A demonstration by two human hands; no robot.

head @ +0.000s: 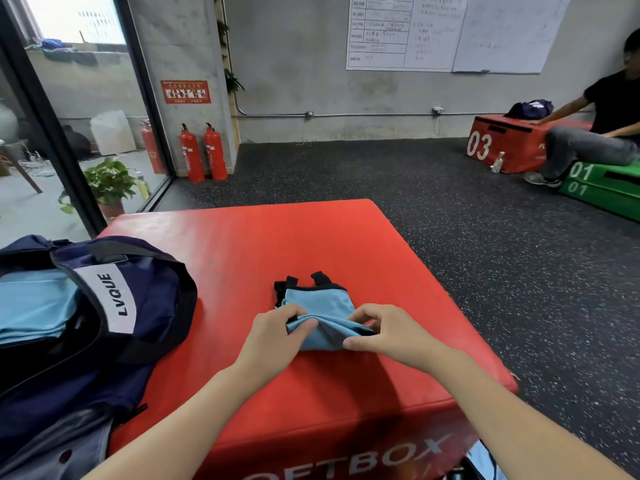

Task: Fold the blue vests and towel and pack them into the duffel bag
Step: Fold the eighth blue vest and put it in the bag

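A folded light-blue vest (320, 311) with black trim lay near the middle of the red soft plyo box (311, 237), its two black strap ends pointing toward the box's far edge. The left hand (277, 336) pinched the vest's near-left corner, thumb and fingers curled onto the bunched cloth. The right hand (379, 329) gripped the near-right edge, thumb under the fold and fingers curled over it. Both hands sat on the nearer half of the box top, well in from every edge. The navy duffel bag (138, 306), marked LVQUE, lay open on the box's left side and overhung its left and near-left edges; light-blue folded cloth (34, 306) was visible inside its mouth. A strip of bare red surface separated vest and bag. The far half of the box top and its right margin were bare. Beyond the box's right and far edges ran dark speckled rubber floor (485, 220). Two red fire extinguishers (202, 152) stood against the wall beyond the box's far-left corner. A seated person (595, 133) rested on a red and a green box, well off to the far right.
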